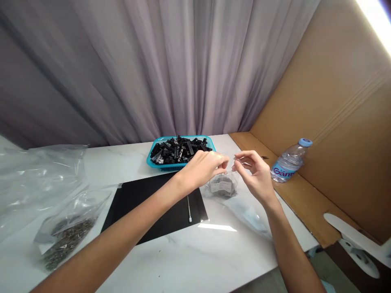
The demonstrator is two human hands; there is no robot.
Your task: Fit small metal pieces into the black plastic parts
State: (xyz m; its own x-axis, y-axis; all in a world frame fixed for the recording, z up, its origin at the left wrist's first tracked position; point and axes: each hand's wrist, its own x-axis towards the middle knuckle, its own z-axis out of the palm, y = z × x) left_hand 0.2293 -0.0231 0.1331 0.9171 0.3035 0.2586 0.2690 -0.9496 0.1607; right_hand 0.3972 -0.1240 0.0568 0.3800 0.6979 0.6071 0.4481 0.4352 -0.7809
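A small clear plastic bag [222, 188] with a white label and greyish contents rests on the white table. Over its top, my left hand [210, 165] is closed, fingers curled against the thumb on the thin plastic. My right hand [255, 173] faces it from the right, thumb and fingertips pinching the clear film at the bag's mouth. Fine detail at the fingertips is hard to make out. Behind my left hand stands a blue basket [166, 166] heaped with small black parts [177, 150]. Below my left wrist a white-tipped thin stick [190, 211] lies on a black mat [159, 215].
At left lie a clear bag of small metal pieces [69, 240] and a large clear plastic bag [39, 179]. Another flat clear bag [249, 215] is near my right forearm. A water bottle [288, 160] stands by the cardboard wall [342, 122]. A grey curtain [171, 73] hangs behind.
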